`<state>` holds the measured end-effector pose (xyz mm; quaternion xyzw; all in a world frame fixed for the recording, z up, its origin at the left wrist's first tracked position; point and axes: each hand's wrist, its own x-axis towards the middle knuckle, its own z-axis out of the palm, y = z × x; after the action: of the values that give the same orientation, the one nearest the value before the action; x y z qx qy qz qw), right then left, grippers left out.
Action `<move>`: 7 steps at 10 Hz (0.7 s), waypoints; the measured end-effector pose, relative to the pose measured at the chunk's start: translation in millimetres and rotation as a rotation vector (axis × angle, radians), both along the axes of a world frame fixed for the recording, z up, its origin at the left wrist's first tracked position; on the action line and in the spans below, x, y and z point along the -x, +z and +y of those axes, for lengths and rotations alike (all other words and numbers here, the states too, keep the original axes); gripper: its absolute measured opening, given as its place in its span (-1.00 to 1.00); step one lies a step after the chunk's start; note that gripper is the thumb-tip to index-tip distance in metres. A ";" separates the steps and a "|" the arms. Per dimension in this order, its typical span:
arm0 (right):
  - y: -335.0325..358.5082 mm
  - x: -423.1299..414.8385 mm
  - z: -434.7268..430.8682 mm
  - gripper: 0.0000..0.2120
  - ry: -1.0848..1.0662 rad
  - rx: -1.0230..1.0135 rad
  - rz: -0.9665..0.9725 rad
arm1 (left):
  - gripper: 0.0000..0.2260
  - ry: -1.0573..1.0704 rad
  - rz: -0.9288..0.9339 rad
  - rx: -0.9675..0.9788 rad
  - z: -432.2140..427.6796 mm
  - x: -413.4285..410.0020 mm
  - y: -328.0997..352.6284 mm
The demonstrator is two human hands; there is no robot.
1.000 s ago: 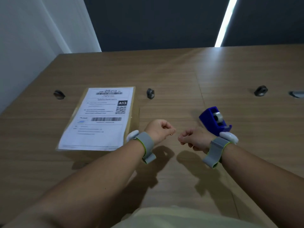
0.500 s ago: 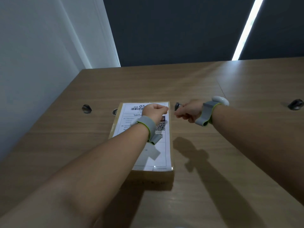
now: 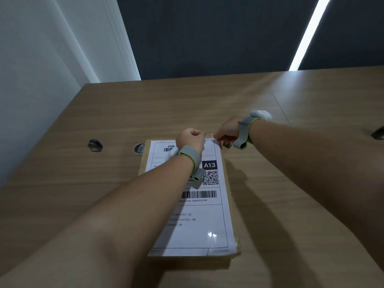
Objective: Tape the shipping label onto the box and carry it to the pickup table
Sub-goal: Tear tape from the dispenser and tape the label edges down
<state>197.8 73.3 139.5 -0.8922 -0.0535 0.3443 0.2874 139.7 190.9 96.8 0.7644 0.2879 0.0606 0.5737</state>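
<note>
White shipping label (image 3: 199,221) lies on flat brown cardboard box (image 3: 143,163); left hand (image 3: 190,139) and right hand (image 3: 227,133) pinch clear tape strip (image 3: 209,135) mid-frame.

The table (image 3: 207,104) under my arms is wood-grain laminate, smooth with a dull sheen. The box (image 3: 143,163) is matt brown cardboard. The label (image 3: 199,225) on it is white printed paper, glossy toward 6 o'clock where clear film catches a glare. Between my left hand (image 3: 190,138) and right hand (image 3: 227,132) runs a strip of clear, shiny tape (image 3: 209,135). My wrist bands (image 3: 244,132) look like soft grey cloth.
</note>
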 end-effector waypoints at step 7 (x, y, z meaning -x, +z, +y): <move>7.1 -18.3 13.0 -0.62 0.486 0.549 -0.278 | -0.87 -0.118 0.152 -0.476 -0.7 -29.2 -10.3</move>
<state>216.1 86.3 146.6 -0.9354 -0.2075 0.2795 -0.0617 168.9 190.2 86.5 0.8957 0.2630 0.0355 0.3569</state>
